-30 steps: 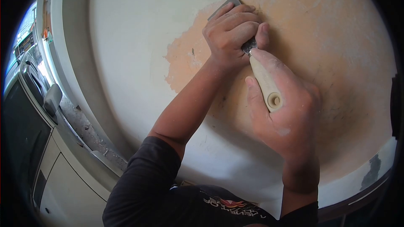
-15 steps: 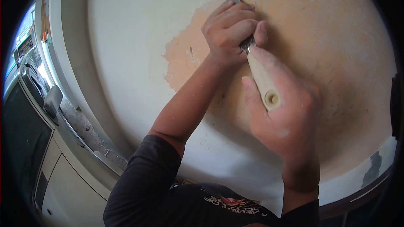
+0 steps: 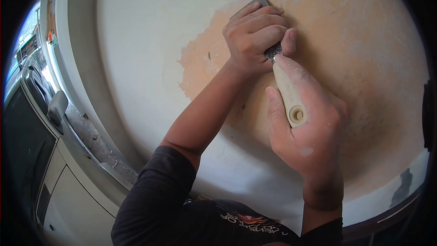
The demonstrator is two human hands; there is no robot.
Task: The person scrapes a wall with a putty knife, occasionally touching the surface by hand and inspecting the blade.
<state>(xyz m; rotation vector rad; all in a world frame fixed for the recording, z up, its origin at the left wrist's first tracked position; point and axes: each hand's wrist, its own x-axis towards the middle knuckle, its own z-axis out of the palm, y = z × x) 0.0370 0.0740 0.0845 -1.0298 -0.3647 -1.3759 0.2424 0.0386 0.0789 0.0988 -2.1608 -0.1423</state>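
Note:
Both my hands are on one paint scraper (image 3: 287, 89), held slantwise against the wall (image 3: 346, 27). My right hand (image 3: 314, 118) is closed round its cream handle, which has a hole at the butt end. Higher up, my left hand (image 3: 257, 36) grips the metal blade, fingers folded over it and thumb to the right. A corner of the blade shows beyond the left fingers, close to the ragged edge between the pale coating and the bare orange-tan patch (image 3: 200, 68). The rest of the blade is hidden under that hand.
A vehicle with a side mirror (image 3: 58, 107) stands to the left, beyond a pale pillar (image 3: 82, 41). A grey patch (image 3: 403, 187) marks the wall at lower right, above a dark ledge (image 3: 378, 221).
Both hands and the scraper have shifted slightly right and down in view. More of the blade's corner shows past the left fingers. The grip is the same.

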